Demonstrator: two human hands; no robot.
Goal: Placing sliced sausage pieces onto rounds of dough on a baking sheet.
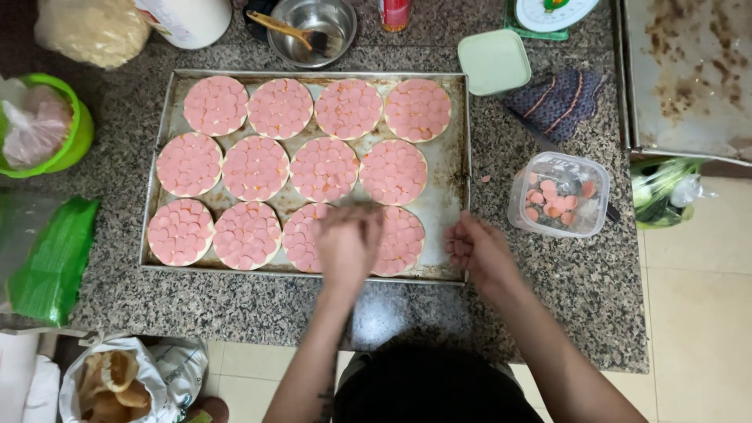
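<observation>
**Laying pink slices on the last rounds in the tray**

Left hand [347,239] blurred over the front-row rounds [395,240] inside the baking tray [462,168]; grip impossible to tell. Right hand [476,249] at the tray's front right corner, fingers curled, contents unclear. Best done by overlapping slices evenly, edge to edge. Counted in the tray: twelve rounds, three rows of four. Right of the tray on the tabletop [235,301]: one tub [559,194] of slices.

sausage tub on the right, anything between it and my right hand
Nothing visible does. The right hand rests at the tray's right edge, and only bare granite counter lies between it and the open sausage tub.
</observation>
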